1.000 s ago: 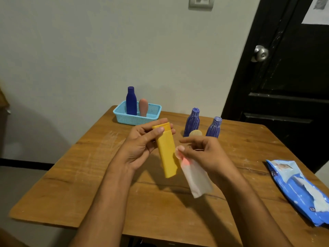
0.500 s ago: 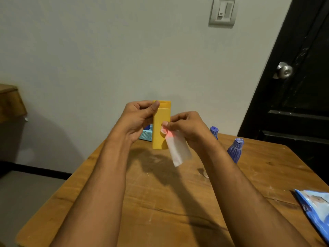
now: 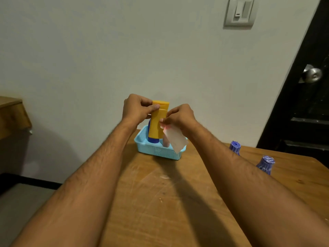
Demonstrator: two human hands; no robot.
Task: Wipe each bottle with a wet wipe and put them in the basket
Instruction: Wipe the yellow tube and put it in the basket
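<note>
My left hand [image 3: 137, 108] grips the cap end of an upright yellow tube [image 3: 157, 124], held in the air above the light blue basket [image 3: 158, 152]. My right hand [image 3: 179, 116] pinches a white wet wipe [image 3: 175, 139] against the tube's right side; the wipe hangs down over the basket. In the basket stand a dark blue bottle [image 3: 153, 139] and a pink bottle [image 3: 166, 142], both mostly hidden behind the tube and wipe. Two ribbed blue bottles [image 3: 235, 147] [image 3: 265, 164] stand on the table to the right, behind my right forearm.
The wooden table [image 3: 160, 202] stands against a grey wall, with the basket at its far edge. A black door with a metal knob [image 3: 312, 74] is at the right. A light switch [image 3: 239, 12] is on the wall. Another wooden surface [image 3: 10, 113] is at far left.
Both hands have carried the yellow tube and wipe forward and up, from mid-table to above the basket. The view has tilted up; the wipes pack has left the frame.
</note>
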